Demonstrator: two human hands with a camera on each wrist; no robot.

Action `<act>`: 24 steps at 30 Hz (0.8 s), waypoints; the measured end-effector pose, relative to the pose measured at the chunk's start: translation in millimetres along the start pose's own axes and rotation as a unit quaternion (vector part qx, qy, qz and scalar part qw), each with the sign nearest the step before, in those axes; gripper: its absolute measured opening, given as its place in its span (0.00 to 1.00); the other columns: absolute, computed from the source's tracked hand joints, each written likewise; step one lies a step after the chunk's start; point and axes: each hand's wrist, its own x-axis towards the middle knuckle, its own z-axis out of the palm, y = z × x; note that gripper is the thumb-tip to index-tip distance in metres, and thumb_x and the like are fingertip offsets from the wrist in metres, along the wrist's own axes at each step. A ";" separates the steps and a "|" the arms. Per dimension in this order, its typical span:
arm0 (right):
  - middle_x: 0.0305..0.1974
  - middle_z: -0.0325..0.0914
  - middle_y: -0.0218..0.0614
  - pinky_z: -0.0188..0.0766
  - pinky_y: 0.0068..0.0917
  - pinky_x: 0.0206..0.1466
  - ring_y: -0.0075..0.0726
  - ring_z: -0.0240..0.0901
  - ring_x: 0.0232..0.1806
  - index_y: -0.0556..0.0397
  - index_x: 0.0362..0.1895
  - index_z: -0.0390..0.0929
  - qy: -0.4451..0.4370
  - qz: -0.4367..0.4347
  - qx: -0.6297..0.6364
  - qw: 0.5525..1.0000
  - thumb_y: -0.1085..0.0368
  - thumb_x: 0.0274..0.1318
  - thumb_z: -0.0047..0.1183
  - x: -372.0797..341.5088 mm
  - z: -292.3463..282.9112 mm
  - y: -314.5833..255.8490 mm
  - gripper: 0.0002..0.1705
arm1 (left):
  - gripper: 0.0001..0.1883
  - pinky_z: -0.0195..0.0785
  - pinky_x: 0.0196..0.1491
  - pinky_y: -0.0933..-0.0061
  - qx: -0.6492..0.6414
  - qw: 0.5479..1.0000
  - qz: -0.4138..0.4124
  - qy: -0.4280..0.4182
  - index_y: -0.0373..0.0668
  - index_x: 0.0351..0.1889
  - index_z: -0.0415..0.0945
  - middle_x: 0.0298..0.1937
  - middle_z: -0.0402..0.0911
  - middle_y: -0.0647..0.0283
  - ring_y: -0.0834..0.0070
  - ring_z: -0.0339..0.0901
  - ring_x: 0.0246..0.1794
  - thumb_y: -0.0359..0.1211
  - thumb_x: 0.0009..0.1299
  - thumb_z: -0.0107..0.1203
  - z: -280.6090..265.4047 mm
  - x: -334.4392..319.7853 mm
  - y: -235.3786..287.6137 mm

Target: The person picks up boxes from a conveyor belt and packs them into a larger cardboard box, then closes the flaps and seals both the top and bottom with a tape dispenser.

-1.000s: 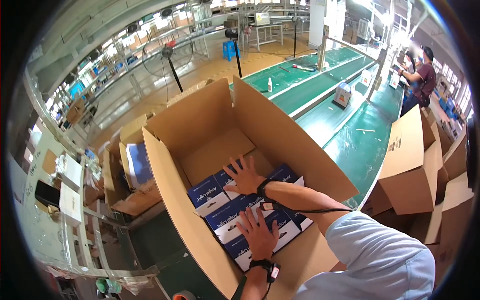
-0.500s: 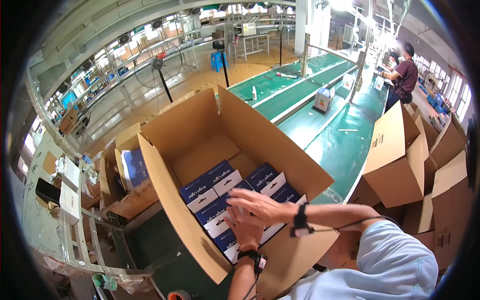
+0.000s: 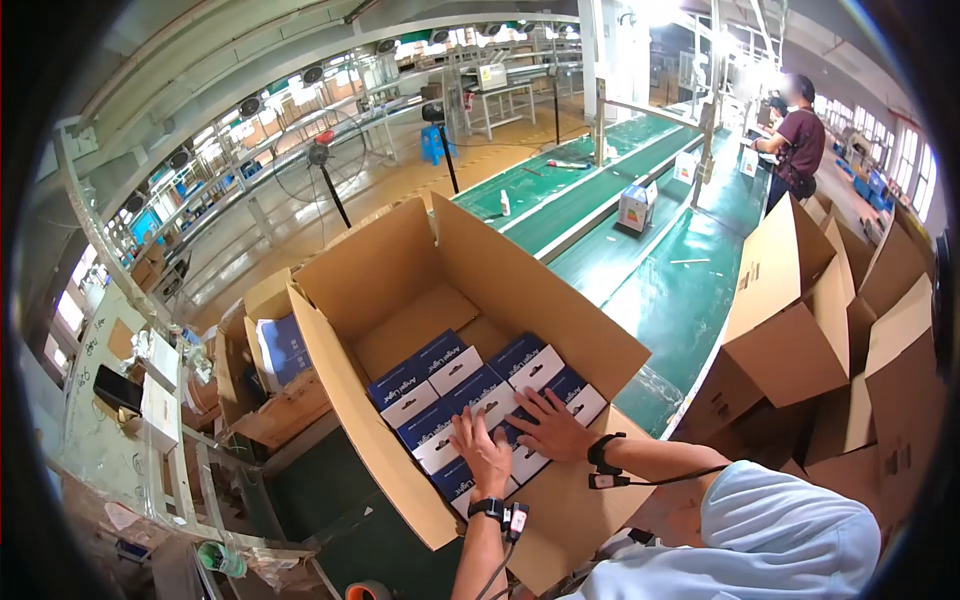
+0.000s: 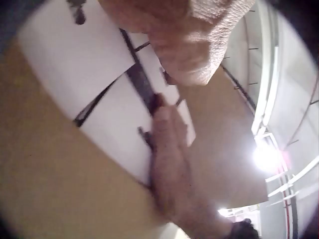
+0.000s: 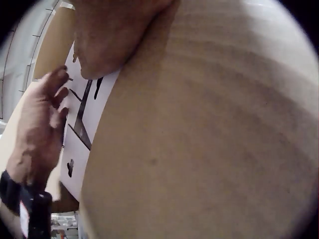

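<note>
Blue-and-white "Angel Light" boxes stand in rows inside a large open carton, against its near part. My left hand rests with spread fingers on the white tabs in the middle of the rows. To its right, my right hand lies flat with fingers spread over the boxes near the carton's near right side. The left wrist view has white box tabs beside the right hand. In the right wrist view the left hand touches the tabs.
A green conveyor with a small white box runs behind the carton. Open cartons are stacked at the right, and another carton stands at the left. A person stands at the far right. A tape roll lies below.
My hands first came together, the right crossing over the left, and now lie apart side by side. The right hand has moved from the far rows toward the near side. The head view has shifted.
</note>
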 end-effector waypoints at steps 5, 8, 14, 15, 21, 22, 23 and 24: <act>0.87 0.47 0.48 0.33 0.65 0.87 0.57 0.36 0.89 0.37 0.84 0.62 -0.017 0.012 -0.031 0.999 0.42 0.81 0.39 -1.1 1.6 -0.3 0.35 | 0.12 0.76 0.61 0.71 -0.412 0.910 -0.049 -0.004 0.36 0.58 0.82 0.51 0.90 0.61 0.77 0.84 0.53 0.32 0.84 0.57 -98.3 37.7 98.0; 0.86 0.50 0.47 0.36 0.66 0.86 0.58 0.41 0.88 0.38 0.82 0.65 -0.010 0.017 0.019 1.000 0.42 0.79 0.42 -0.8 -12.7 -13.2 0.34 | 0.10 0.75 0.64 0.65 -0.395 0.910 0.119 -0.036 0.36 0.55 0.84 0.51 0.90 0.58 0.68 0.86 0.54 0.29 0.80 0.62 -193.9 43.9 185.3; 0.85 0.52 0.46 0.39 0.67 0.85 0.61 0.43 0.87 0.39 0.79 0.70 0.068 0.019 0.144 0.987 0.46 0.78 0.47 -4.2 3.8 -15.8 0.31 | 0.14 0.76 0.63 0.51 -0.404 0.804 0.432 -0.062 0.34 0.54 0.84 0.51 0.88 0.54 0.61 0.87 0.51 0.34 0.76 0.65 -295.6 38.2 290.7; 0.85 0.51 0.47 0.39 0.67 0.85 0.61 0.43 0.87 0.39 0.79 0.69 0.063 0.003 0.062 0.996 0.46 0.78 0.47 -2.7 9.2 -5.9 0.31 | 0.16 0.76 0.63 0.50 -0.389 0.795 0.461 -0.065 0.34 0.54 0.83 0.51 0.87 0.53 0.60 0.87 0.51 0.36 0.76 0.65 -301.9 36.7 300.9; 0.86 0.50 0.50 0.36 0.68 0.86 0.62 0.40 0.88 0.40 0.80 0.68 0.018 0.000 -0.038 0.999 0.45 0.78 0.45 4.1 -0.1 -6.8 0.33 | 0.26 0.75 0.63 0.48 -0.428 0.758 0.482 -0.101 0.31 0.55 0.82 0.51 0.87 0.47 0.56 0.86 0.53 0.47 0.75 0.62 -298.8 28.3 308.4; 0.86 0.49 0.49 0.36 0.69 0.86 0.62 0.40 0.88 0.39 0.80 0.68 0.027 -0.001 -0.020 0.999 0.45 0.78 0.47 5.5 3.1 -5.2 0.33 | 0.28 0.75 0.63 0.48 -0.440 0.750 0.482 -0.109 0.30 0.55 0.82 0.51 0.87 0.46 0.55 0.86 0.53 0.49 0.74 0.62 -295.7 24.5 308.6; 0.86 0.50 0.49 0.36 0.69 0.86 0.62 0.40 0.88 0.38 0.80 0.68 0.036 -0.002 -0.010 0.999 0.44 0.77 0.47 4.3 4.9 -3.9 0.33 | 0.29 0.75 0.63 0.47 -0.461 0.739 0.476 -0.118 0.30 0.55 0.81 0.51 0.87 0.45 0.54 0.86 0.53 0.51 0.74 0.62 -292.0 23.5 305.5; 0.85 0.51 0.49 0.36 0.69 0.86 0.61 0.41 0.88 0.38 0.80 0.68 0.029 -0.002 -0.032 0.999 0.44 0.78 0.46 2.2 15.3 1.7 0.33 | 0.31 0.75 0.64 0.47 -0.485 0.729 0.466 -0.127 0.29 0.55 0.81 0.51 0.87 0.45 0.53 0.86 0.53 0.53 0.74 0.61 -287.6 22.9 300.8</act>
